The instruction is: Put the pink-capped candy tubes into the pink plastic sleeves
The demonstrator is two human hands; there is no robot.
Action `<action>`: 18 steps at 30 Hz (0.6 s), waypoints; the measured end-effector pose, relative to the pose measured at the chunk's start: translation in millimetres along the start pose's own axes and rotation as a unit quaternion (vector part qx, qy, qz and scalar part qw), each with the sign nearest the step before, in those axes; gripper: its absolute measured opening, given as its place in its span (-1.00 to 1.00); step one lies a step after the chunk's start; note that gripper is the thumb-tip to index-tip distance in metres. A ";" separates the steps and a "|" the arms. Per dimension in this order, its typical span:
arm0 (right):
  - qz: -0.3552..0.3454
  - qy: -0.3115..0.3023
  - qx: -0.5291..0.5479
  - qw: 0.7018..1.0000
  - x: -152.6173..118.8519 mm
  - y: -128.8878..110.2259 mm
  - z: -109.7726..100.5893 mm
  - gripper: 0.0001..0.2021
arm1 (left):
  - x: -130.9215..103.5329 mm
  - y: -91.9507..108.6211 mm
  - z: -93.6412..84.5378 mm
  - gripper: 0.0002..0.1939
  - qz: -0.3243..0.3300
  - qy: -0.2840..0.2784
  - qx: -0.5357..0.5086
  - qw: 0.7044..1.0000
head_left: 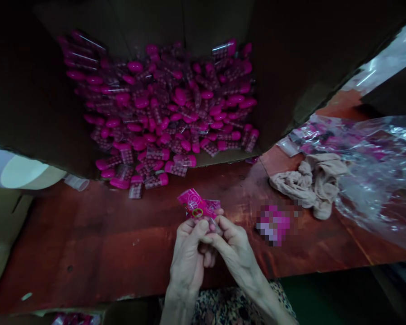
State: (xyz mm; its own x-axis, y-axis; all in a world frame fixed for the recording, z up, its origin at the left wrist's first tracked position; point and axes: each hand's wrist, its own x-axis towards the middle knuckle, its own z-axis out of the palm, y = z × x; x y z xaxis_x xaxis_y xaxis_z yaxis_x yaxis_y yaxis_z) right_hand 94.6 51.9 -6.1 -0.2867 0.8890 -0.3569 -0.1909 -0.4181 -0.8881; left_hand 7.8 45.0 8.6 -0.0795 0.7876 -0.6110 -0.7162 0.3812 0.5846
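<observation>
Near the front edge of the table, my left hand (188, 248) and my right hand (236, 243) meet with fingertips pinched together. Between them they hold a pink printed packet (193, 201) with a ring design, its top sticking up beyond the fingers. Some small clear piece shows at the fingertips, partly hidden by the thumbs. Right of my right hand lies a pink item (274, 225), blurred out by pixels. Beyond my hands, a heap of small clear bottles (162, 117) with pink caps and small balls inside spills from a tipped cardboard box (284, 81).
The reddish table (98, 243) runs across the view. A crumpled beige cloth (311, 180) lies at right beside a large clear plastic bag (375, 171) with pink items. A white round container (30, 172) stands at left, near a clear cup (76, 182). Pink packets (76, 318) show below the front edge.
</observation>
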 end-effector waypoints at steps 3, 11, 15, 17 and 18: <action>0.025 0.007 0.038 0.999 1.0 -3.1 1.5 -0.78 | -5.9 -0.7 3.6 -0.75 -0.005 -0.032 0.015 0.999; 0.074 0.012 0.100 0.992 2.9 -4.1 -3.8 -0.74 | -12.5 -12.9 0.4 -0.71 -0.031 -0.022 0.003 0.999; 0.088 0.014 0.092 0.992 3.9 3.6 -3.2 -0.74 | -14.4 -15.3 1.2 -0.73 -0.030 -0.027 -0.024 0.999; 0.096 0.013 0.084 0.992 2.9 4.0 0.2 -0.78 | -14.2 -12.6 0.4 -0.76 -0.030 -0.040 -0.019 0.999; 0.098 0.004 0.075 0.992 2.0 2.4 1.3 -0.80 | -13.8 -10.3 -2.5 -0.76 -0.030 -0.046 -0.013 0.998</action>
State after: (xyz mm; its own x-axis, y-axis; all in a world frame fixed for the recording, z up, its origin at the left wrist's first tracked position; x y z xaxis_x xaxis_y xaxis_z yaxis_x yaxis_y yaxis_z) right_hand 92.3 52.4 -8.5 -0.3246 0.7889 -0.5218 -0.2706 -0.6061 -0.7479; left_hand 14.6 28.9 9.7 0.0271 0.8048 -0.5930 -0.7363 0.4173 0.5327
